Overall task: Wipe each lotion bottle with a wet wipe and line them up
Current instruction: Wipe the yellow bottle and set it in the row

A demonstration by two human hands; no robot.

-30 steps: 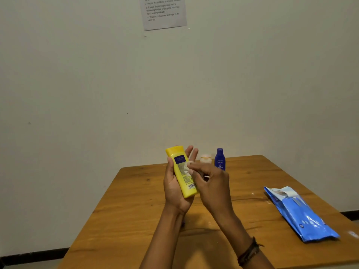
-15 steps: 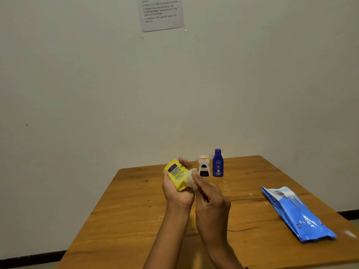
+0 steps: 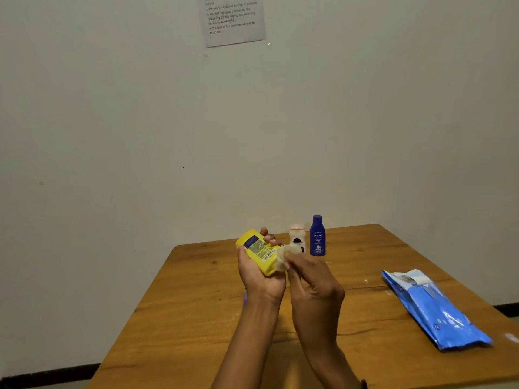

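Note:
My left hand (image 3: pixel 259 276) grips a yellow lotion bottle (image 3: pixel 257 251), tilted with its cap end up and to the left above the wooden table (image 3: pixel 196 304). My right hand (image 3: pixel 311 279) pinches a crumpled wet wipe (image 3: pixel 282 258) and presses it against the bottle's lower right end. Behind my hands, near the far edge, a small white bottle (image 3: pixel 297 238) with a pale cap and a dark blue bottle (image 3: pixel 317 235) stand upright side by side.
A blue wet-wipe pack (image 3: pixel 435 307) lies on the right side of the table, its flap peeled open. The wall rises close behind the table, with a printed sheet (image 3: pixel 233 19) taped high up.
The yellow bottle has tipped from nearly upright to slanting left and dropped lower. My right hand has slid the wipe down from the label to the bottle's lower end.

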